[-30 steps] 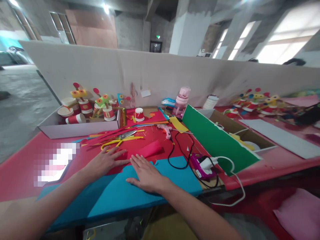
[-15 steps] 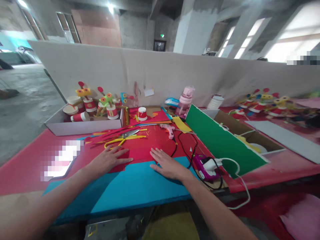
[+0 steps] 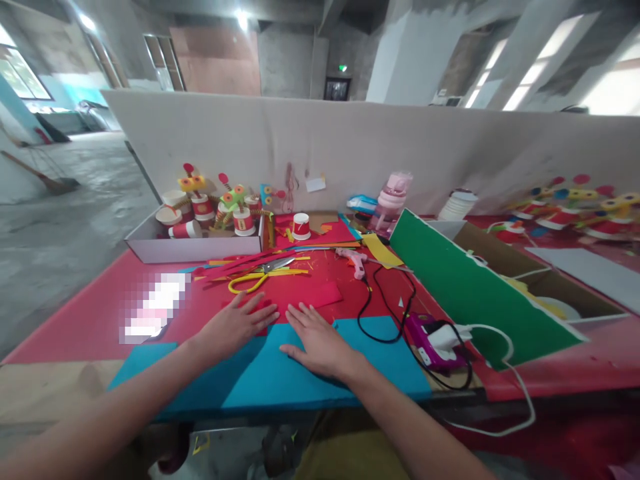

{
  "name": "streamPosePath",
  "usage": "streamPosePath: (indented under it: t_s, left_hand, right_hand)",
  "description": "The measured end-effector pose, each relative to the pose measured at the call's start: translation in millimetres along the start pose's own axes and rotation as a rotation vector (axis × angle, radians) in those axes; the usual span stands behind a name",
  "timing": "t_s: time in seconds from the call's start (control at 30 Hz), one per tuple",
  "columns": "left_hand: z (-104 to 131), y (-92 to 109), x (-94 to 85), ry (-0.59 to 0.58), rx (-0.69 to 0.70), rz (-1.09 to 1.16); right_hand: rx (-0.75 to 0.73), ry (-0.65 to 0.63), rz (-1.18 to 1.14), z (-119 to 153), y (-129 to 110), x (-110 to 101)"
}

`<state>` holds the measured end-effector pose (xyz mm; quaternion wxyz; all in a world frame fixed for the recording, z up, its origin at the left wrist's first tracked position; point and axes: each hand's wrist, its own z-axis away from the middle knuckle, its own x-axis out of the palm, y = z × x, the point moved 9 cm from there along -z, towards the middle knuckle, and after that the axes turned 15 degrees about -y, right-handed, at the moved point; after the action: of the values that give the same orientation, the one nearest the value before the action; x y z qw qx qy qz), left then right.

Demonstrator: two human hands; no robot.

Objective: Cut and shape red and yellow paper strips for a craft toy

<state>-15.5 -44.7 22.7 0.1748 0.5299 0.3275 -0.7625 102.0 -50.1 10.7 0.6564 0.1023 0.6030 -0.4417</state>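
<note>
My left hand (image 3: 239,328) lies flat, palm down, fingers spread, at the far edge of a blue sheet (image 3: 215,390). Beside it my right hand (image 3: 320,341) also rests palm down on the blue sheet, its fingertips over a piece of bright red paper (image 3: 323,295). Part of that paper is hidden under the hands. Just beyond my left fingers lie yellow-handled scissors (image 3: 249,281), blades apart, among red and yellow paper strips (image 3: 230,268). A pink glue gun (image 3: 356,259) with a black cord sits farther off to the right.
A white box (image 3: 195,250) at back left holds paper-cup figures. A red-and-white cup (image 3: 301,227) and a pink bottle (image 3: 394,200) stand along the partition (image 3: 325,143). At right are a purple power strip (image 3: 434,343) with cables and a green-sided box (image 3: 475,293). A phone (image 3: 155,310) lies left.
The view has swung left. My hands have come closer together, the right one shifting toward the left. The red paper now shows beyond my right fingertips.
</note>
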Motion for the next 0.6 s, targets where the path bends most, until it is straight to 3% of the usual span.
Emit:
streamPosePath:
  t_s: [0.1, 0.27, 0.33, 0.4, 0.47, 0.6]
  left_hand:
    - [23.0, -3.4, 14.3, 0.0, -0.069, 0.015]
    - [82.4, -29.2, 43.5, -0.026, -0.199, 0.028]
    - [102.1, -39.5, 45.4, -0.038, -0.23, 0.013]
    - [111.6, -44.6, 36.8, -0.05, -0.231, 0.013]
    - [106.5, -41.6, 19.1, -0.051, -0.211, 0.045]
    - [58.8, -15.7, -21.3, 0.052, -0.223, 0.225]
  right_hand:
    - [0.0, -0.006, -0.015, -1.2, 2.5, 1.6]
    - [-0.006, -0.012, -0.026, 0.8, 3.5, -0.5]
    - [-0.006, -0.013, -0.027, 1.1, 2.8, -0.4]
    - [-0.001, -0.008, -0.027, 0.8, 1.7, 0.6]
    - [0.016, 0.011, -0.026, -0.3, 0.3, 1.5]
    - [0.09, 0.101, -0.006, -5.0, -3.5, -0.6]
